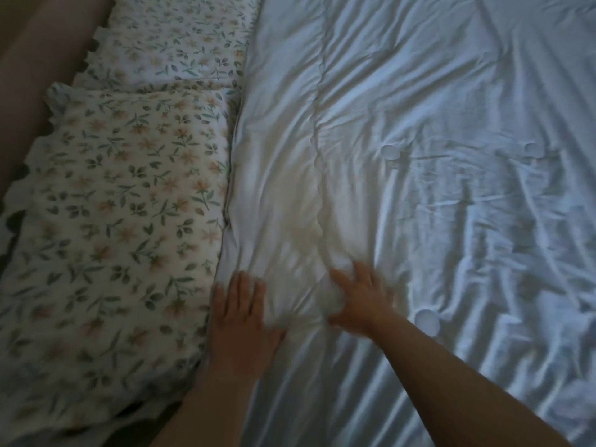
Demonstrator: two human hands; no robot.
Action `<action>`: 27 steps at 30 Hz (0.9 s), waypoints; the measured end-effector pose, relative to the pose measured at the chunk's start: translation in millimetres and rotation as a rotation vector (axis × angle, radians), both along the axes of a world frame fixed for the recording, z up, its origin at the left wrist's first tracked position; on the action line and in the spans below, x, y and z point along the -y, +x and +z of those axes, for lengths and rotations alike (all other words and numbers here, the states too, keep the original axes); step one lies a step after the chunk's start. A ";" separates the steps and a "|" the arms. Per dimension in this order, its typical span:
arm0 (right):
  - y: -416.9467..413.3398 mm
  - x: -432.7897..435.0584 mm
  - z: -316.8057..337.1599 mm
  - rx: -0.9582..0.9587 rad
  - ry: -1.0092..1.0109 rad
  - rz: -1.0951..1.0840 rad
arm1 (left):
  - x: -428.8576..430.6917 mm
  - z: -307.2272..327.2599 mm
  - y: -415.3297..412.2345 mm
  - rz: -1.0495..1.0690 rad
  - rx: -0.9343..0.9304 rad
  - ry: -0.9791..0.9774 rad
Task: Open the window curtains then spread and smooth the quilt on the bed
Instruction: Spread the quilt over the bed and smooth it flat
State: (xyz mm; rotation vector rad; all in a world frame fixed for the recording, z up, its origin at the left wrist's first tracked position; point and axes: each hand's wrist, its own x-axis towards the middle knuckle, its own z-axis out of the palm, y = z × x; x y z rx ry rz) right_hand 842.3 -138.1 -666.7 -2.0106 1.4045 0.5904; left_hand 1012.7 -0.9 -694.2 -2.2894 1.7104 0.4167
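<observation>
Both hands lie flat with fingers spread on the quilt (419,156), the left hand (240,312) at its pillow-side edge, the right hand (362,296) nearer the wrinkled expanse stretching away to the right.

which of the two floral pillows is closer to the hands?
The near pillow: the left hand lies right beside its edge. The other pillow sits farther up.

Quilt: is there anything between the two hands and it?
No. The left hand and the right hand both lie flat, directly on the white quilt, near its edge beside the flowered pillow.
</observation>
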 end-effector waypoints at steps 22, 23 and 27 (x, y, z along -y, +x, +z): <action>-256.1 -186.9 1.1 -0.045 -0.088 -0.187 | -128.0 26.5 -225.2 0.513 -0.110 0.021; -253.5 -179.2 3.6 -0.016 -0.146 -0.176 | -119.4 27.3 -239.0 0.416 -0.111 -0.028; -257.8 -128.6 -3.7 0.034 -0.261 -0.099 | -85.5 25.1 -314.9 0.245 -0.228 0.052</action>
